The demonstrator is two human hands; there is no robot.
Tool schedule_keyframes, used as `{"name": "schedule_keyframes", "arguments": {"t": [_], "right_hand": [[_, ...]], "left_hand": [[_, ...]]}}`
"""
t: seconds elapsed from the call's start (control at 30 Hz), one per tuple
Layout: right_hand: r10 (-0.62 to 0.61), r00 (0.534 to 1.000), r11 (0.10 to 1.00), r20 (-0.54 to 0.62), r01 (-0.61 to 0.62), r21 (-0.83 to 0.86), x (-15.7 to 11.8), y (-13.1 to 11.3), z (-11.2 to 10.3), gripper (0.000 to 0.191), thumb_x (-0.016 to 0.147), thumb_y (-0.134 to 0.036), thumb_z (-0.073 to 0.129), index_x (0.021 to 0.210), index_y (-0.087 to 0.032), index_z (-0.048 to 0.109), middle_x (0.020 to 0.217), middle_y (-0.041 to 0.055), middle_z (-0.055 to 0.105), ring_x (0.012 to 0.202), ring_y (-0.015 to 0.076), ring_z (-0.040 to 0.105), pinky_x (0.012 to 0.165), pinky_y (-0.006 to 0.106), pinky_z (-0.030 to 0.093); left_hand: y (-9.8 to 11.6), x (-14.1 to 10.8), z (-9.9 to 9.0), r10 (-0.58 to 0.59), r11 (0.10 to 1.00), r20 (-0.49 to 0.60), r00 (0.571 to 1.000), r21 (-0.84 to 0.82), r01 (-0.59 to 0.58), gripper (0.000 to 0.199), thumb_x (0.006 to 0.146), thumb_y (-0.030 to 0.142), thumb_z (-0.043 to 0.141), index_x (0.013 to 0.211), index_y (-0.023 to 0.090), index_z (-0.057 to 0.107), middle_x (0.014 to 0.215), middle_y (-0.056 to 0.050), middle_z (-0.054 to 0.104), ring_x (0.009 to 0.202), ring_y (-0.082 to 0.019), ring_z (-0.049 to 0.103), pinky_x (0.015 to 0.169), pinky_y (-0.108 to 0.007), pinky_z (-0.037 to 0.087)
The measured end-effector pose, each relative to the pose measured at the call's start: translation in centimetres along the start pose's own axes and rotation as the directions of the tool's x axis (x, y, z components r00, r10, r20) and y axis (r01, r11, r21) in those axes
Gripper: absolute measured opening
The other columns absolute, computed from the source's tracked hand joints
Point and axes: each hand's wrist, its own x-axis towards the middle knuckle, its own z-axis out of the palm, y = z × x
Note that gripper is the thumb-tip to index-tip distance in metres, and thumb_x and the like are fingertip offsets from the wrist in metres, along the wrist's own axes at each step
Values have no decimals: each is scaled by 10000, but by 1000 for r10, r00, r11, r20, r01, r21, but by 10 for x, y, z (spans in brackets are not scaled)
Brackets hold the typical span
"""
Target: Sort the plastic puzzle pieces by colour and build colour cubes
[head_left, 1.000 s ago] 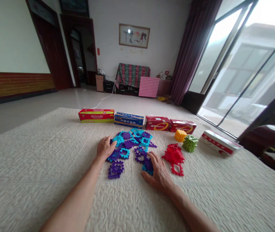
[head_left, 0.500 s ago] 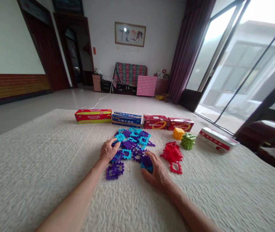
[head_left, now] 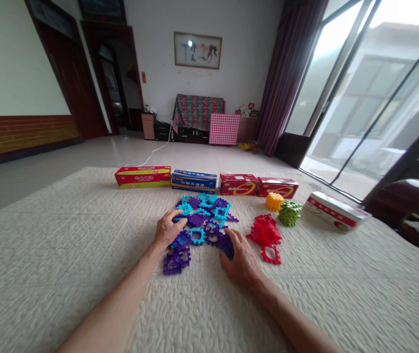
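A pile of purple and light-blue toothed plastic building pieces point(head_left: 196, 220) lies on the pale quilted cover, some square frames, others solid. At its left edge rests my left hand point(head_left: 169, 229), thumb and fingers apart, touching the pieces. My right hand point(head_left: 242, 257) is closed round a purple building piece point(head_left: 227, 243) at the pile's near right side; the fingers hide much of it. Two overlapping purple frames point(head_left: 177, 261) lie nearest me, below the left hand. To the right is a heap of red pieces point(head_left: 266, 230), with one red square frame point(head_left: 271, 255) at its near end.
Behind the pile stand a red-yellow box point(head_left: 143, 177), a blue box point(head_left: 194, 182) and two red boxes point(head_left: 239, 185). A yellow toothed block point(head_left: 274, 201), a green one point(head_left: 290, 213) and a white-red box point(head_left: 336, 212) stand to the right. The quilted cover point(head_left: 65, 245) spreads all around.
My right thumb has drawn in towards the fingers around the purple piece, and light-blue below it is now mostly hidden. The left hand stays at the pile. The view has shifted slightly.
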Motion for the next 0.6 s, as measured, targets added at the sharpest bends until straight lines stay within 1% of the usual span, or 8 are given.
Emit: {"name": "schedule_keyframes", "arguments": {"t": [0.13, 0.27, 0.33, 0.43, 0.5, 0.6], "right_hand": [[27, 999, 999, -23, -26, 33, 4, 2, -1, 507, 713, -173, 561, 1218, -174, 520, 1242, 126, 551, 1146, 261, 531, 988, 424, 451], [64, 995, 994, -79, -56, 99, 11, 5, -6, 406, 727, -191, 568, 1133, -183, 563, 1161, 114, 597, 1074, 252, 580, 937, 421, 483], [49, 991, 991, -122, -33, 132, 14, 5, -8, 360, 739, -199, 569, 1099, -187, 575, 1139, 113, 607, 1054, 248, 592, 920, 413, 491], [21, 982, 984, -186, 12, 176, 20, 1, -8, 319, 757, -209, 571, 1076, -204, 583, 1128, 104, 612, 1040, 237, 600, 906, 399, 497], [10, 975, 979, -220, 35, 200, 27, -2, -6, 309, 766, -215, 578, 1074, -213, 584, 1129, 99, 611, 1049, 233, 597, 915, 398, 494], [-24, 967, 972, -252, 81, 219, 41, -4, 1, 298, 777, -220, 580, 1075, -209, 582, 1139, 109, 605, 1076, 235, 585, 940, 407, 480]], "left_hand": [[12, -1, 0, -3, 999, -13, 1000, -44, 2, 282, 701, 317, 646, 954, 207, 704, 1068, -43, 699, 1032, -228, 631, 949, -353, 483], [27, -3, 1, 25, 995, -7, 1000, -99, -26, 281, 703, 310, 642, 956, 202, 703, 1104, -51, 682, 1035, -219, 627, 831, -304, 531], [34, -3, 1, 51, 990, -1, 999, -134, -50, 279, 717, 310, 632, 967, 205, 698, 1119, -50, 675, 1021, -209, 631, 792, -288, 539], [42, 0, 4, 107, 981, -10, 994, -163, -108, 269, 724, 305, 634, 968, 208, 694, 1118, -51, 675, 1045, -210, 623, 839, -301, 528], [44, 3, 9, 144, 975, -14, 989, -172, -144, 266, 727, 307, 639, 965, 205, 694, 1108, -57, 679, 1067, -217, 614, 876, -317, 516], [42, 10, 22, 172, 965, 12, 985, -202, -166, 272, 735, 313, 639, 977, 200, 692, 1117, -68, 675, 1070, -221, 613, 830, -314, 531]]}}
